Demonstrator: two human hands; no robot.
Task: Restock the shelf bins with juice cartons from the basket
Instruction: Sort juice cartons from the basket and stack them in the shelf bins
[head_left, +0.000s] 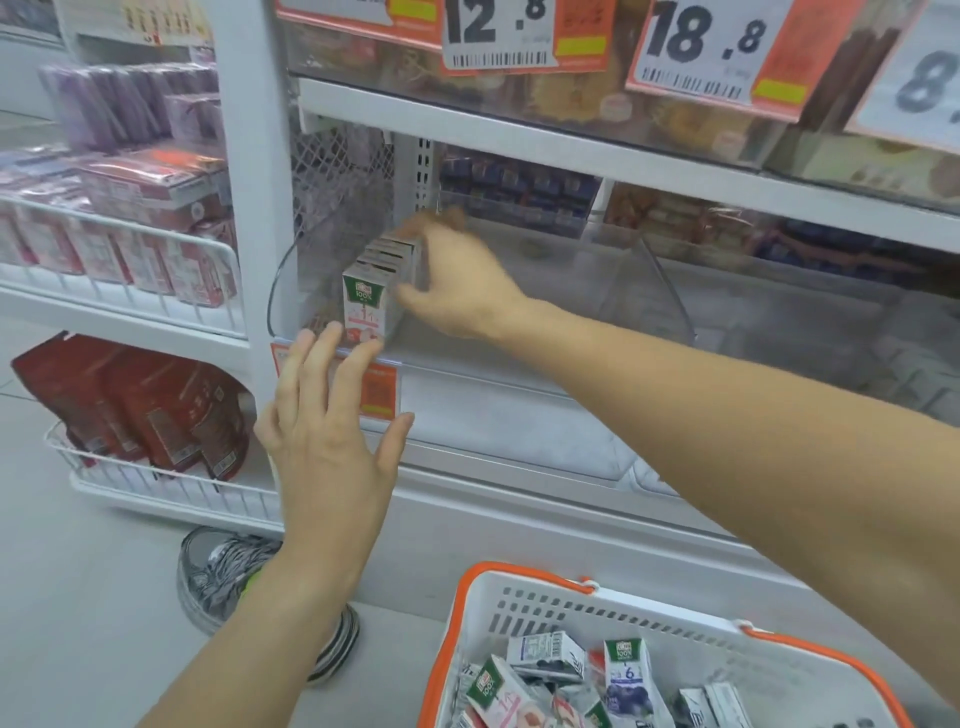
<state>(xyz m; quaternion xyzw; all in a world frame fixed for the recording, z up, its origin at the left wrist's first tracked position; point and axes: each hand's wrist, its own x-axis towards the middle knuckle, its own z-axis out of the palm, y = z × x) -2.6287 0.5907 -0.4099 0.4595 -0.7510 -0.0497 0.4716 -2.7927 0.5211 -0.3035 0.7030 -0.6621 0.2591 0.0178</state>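
Observation:
A row of white juice cartons (370, 291) with green "100%" labels stands in a clear shelf bin (519, 291) at the left end of the shelf. My right hand (457, 280) reaches into the bin and grips the right side of that row, fingers over the back cartons and thumb near the front one. My left hand (324, 436) hovers below the bin's front edge, fingers spread and holding nothing. A white basket (597, 613) with orange rim sits at the bottom right with several loose juice cartons (623, 675) inside.
A clear divider (660, 280) splits the bin from the compartment on its right. Price tags (696, 57) hang above. Wire racks (130, 280) of red packs stand at left. A shoe (228, 577) is on the floor. An orange label (379, 389) sits under the bin.

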